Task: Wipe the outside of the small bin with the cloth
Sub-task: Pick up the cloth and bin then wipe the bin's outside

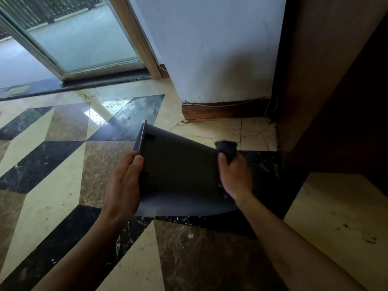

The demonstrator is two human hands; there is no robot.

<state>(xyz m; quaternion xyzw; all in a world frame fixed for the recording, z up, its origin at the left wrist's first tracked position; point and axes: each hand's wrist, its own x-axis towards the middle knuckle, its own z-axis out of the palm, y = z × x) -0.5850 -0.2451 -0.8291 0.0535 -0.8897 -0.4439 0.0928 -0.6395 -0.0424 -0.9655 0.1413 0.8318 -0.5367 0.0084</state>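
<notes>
A small dark grey bin (180, 171) is held on its side above the patterned floor, its rim to the left and its base to the right. My left hand (123, 183) grips the rim end, thumb over the edge. My right hand (236, 177) presses a dark cloth (226, 149) against the base end of the bin. Part of the cloth sticks out above my fingers and looks blurred. The bin's inside is hidden from here.
The marble floor (63, 164) has cream, brown and black diamond tiles. A white wall with a wooden skirting board (222, 110) stands just beyond the bin. Dark wooden furniture (336, 101) rises on the right. A sliding glass door (79, 43) is at the back left.
</notes>
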